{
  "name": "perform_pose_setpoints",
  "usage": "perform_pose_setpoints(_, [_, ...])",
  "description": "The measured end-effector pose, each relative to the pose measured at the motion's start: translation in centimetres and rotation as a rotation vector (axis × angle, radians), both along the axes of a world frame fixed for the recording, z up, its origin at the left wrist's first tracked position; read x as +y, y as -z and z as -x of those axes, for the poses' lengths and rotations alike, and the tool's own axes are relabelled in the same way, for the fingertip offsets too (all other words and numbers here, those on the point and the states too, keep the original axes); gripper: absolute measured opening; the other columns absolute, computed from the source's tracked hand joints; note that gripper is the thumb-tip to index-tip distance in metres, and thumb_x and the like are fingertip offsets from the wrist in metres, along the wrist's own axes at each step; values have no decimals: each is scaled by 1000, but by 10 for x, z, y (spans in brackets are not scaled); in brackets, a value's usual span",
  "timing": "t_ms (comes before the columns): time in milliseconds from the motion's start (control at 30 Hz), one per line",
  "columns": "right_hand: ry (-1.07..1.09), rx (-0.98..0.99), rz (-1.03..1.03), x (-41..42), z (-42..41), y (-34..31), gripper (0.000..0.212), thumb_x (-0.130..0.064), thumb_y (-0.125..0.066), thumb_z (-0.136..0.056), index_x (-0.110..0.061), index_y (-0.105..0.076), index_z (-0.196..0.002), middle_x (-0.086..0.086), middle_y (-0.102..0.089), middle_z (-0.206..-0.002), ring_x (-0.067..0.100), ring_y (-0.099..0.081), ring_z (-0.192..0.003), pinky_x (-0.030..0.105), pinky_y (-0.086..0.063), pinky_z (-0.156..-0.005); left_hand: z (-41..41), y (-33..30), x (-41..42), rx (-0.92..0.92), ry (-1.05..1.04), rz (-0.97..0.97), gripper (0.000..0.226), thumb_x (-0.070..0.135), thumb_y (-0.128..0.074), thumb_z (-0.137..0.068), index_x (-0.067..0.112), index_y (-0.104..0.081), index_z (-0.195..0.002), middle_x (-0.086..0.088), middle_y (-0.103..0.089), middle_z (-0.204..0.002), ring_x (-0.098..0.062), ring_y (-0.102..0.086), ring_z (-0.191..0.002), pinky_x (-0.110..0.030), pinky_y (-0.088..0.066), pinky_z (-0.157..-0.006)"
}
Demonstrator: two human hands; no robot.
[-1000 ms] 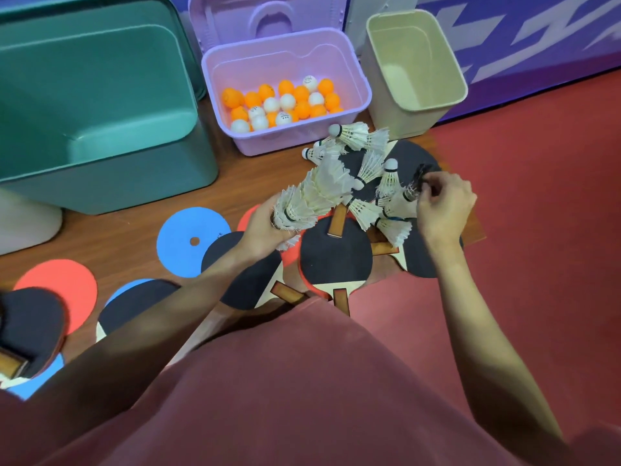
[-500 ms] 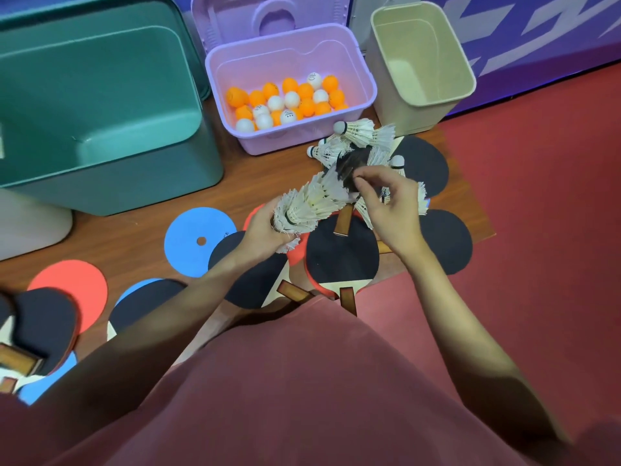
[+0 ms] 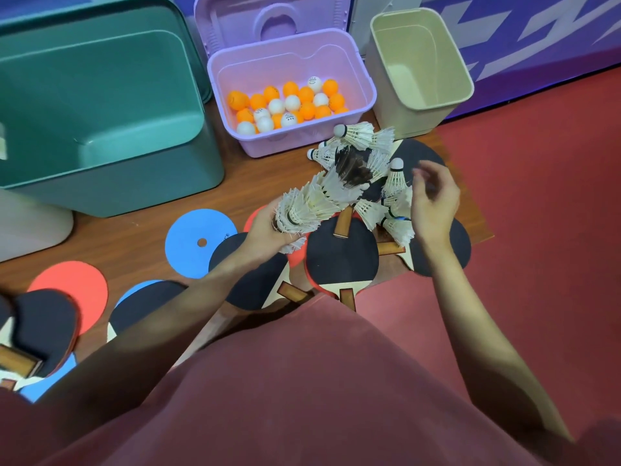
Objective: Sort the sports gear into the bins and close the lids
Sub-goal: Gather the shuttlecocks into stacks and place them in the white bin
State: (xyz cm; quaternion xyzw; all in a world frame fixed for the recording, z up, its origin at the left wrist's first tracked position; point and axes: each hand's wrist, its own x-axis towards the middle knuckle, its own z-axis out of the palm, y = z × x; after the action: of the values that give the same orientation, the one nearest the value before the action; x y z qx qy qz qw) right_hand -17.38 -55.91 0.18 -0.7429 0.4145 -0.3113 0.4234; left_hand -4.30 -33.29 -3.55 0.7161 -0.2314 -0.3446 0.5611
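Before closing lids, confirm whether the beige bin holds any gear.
No, the beige bin shows only its bare inside.

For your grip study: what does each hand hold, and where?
Left hand grips the shuttlecock stack at its lower end. Right hand is open, holding nothing.

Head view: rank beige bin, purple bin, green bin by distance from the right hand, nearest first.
From the right hand:
1. Beige bin, up ahead, slightly left.
2. Purple bin, ahead-left, holding balls.
3. Green bin, far left.
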Motion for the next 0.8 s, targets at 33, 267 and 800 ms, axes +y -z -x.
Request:
perform_pose_setpoints(33, [38,151,25,-11,4,13,34,-17,-52,-85,-10,-58,-118,5,-63,-112,22,-59,-105,44,-46,-94,0,0,0,0,5,-4,55,-7,-75,-74,13,-52,-119,12,-60,-111,13,-59,-98,-7,-45,-81])
perform_pose_setpoints(267, [17,581,-87,-30,7,52,57,-32,-59,-90,-5,-39,-137,17,-48,-134,36,-42,-125,43,-31,-103,-2,2,7,-48,2,-38,57,2,-79,-72,21,-54,-119,18,-61,-111,11,-58,-101,-10,-46,-85])
perform_pose_setpoints(800, [-68,630,506,5,-7,5,20,-13,-47,-89,-6,-57,-73,13,-62,-77,34,-54,-82,40,-36,-81,-5,7,33,-82,-39,-38,53,-2,-79,-71,16,-56,-116,12,-64,-109,4,-61,-100,-14,-47,-85])
